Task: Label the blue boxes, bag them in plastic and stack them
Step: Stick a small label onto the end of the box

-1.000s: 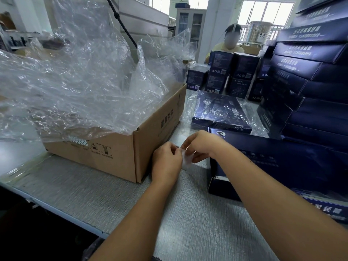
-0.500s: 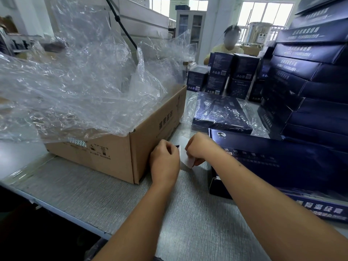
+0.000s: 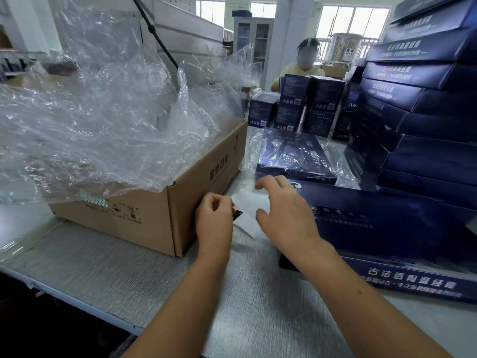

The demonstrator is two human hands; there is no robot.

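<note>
My left hand [image 3: 214,218] pinches a small dark label [image 3: 237,214] and the corner of a white backing sheet [image 3: 249,202]. My right hand [image 3: 282,210] hovers over that sheet with fingers spread and relaxed, holding nothing. A large blue box [image 3: 387,228] lies flat on the table just right of my hands. Behind it, a blue box wrapped in clear plastic [image 3: 294,156] rests on the table. A tall stack of blue boxes [image 3: 426,99] rises at the right.
An open cardboard carton [image 3: 154,210] full of clear plastic bags [image 3: 90,125] stands at the left. Small dark boxes [image 3: 304,107] are piled at the back, with a seated person [image 3: 304,65] behind them. The grey table [image 3: 232,293] edge runs along the lower left.
My hands came apart. The right hand let go of the white sheet and opened its fingers above it, while the left keeps the label and sheet corner pinched.
</note>
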